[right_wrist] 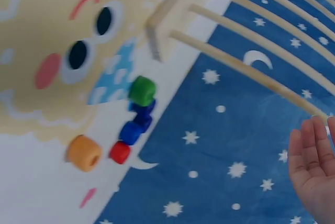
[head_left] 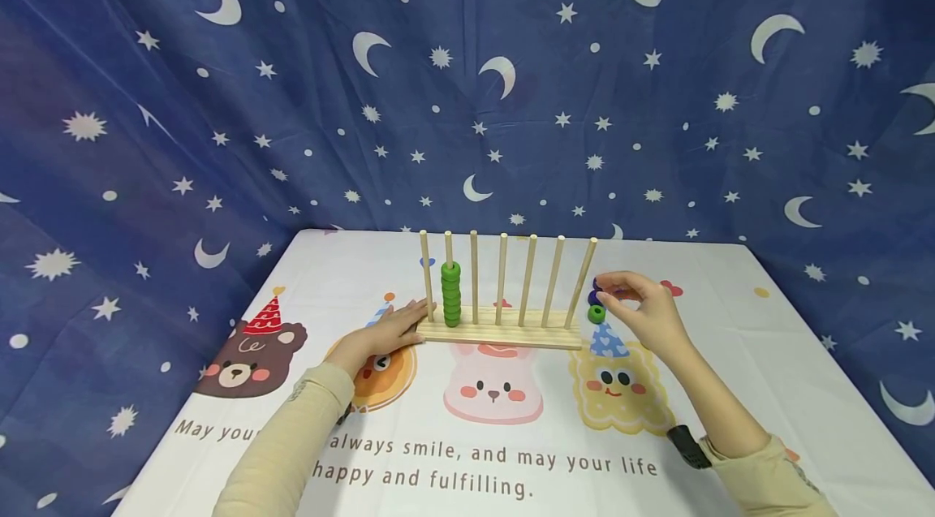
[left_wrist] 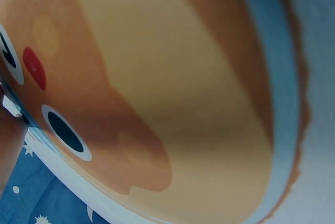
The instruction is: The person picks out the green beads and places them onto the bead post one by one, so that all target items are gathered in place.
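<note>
On the table stands a wooden rack [head_left: 504,330] with several upright pegs. Green beads [head_left: 451,295] are stacked on its second peg from the left. My left hand [head_left: 390,330] rests at the left end of the rack's base, fingers extended against it. To the right of the rack, my right hand [head_left: 646,310] hovers, thumb and fingers apart, in front of blue beads [head_left: 593,298] and a green bead [head_left: 596,314]. In the right wrist view its fingers look fairly straight near a peg's end, with no bead visible in them. The left wrist view shows mostly printed cloth.
A red bead [right_wrist: 120,152] and an orange bead [right_wrist: 84,153] lie beyond the blue ones, hidden behind my right hand in the head view. A white tablecloth [head_left: 409,460] printed with cartoon faces covers the table. Behind it hangs a blue star-patterned curtain [head_left: 548,87].
</note>
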The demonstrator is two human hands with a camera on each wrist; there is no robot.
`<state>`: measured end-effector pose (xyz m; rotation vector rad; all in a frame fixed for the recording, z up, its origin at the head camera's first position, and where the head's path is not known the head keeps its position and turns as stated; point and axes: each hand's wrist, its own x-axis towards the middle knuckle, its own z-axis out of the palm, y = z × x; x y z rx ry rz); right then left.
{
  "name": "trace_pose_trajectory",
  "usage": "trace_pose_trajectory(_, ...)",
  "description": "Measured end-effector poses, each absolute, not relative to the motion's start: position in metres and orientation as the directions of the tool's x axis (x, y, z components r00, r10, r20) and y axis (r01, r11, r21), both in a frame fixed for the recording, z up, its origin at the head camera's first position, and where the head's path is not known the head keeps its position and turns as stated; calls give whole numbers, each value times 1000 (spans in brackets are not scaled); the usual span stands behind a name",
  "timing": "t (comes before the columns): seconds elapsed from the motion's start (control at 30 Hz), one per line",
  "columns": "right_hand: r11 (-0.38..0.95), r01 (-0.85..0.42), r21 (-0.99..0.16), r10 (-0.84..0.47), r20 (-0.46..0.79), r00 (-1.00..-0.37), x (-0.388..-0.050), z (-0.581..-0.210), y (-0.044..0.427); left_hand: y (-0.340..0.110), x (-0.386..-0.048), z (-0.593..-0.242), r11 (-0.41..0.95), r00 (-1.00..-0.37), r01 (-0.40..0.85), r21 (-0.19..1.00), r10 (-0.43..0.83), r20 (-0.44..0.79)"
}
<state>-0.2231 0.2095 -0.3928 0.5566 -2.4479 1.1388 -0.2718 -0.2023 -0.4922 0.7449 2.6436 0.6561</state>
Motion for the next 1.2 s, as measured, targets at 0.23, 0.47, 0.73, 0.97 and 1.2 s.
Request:
trace_pose_trajectory(0.23,633,-449,-631,-185,440,-879,-231,-411,220,-203,-271,-495,751,-813,416,512,560,-161)
trace_pose_trajectory(0.47,657,-425,-623,-178,420,-890,-241,-425,230,-203,-272,-495,750,-814,413,517,559,-160)
trace_pose_trajectory(0.73,681,-374,-630,-159,371,-915,-252,-441,232,-202,-270,-493,752,-810,416,511,562,-167)
trace_pose_trajectory(0.97,710,-357,-608,-193,320,-928,-263,-449,231,-202,-272,-493,750,-809,423,509,566,-162)
trace_pose_trajectory(1.2,749,-300,-591,-210,218,-953,-277,-460,231,-203,-272,-494,751,-811,426,504,564,-155)
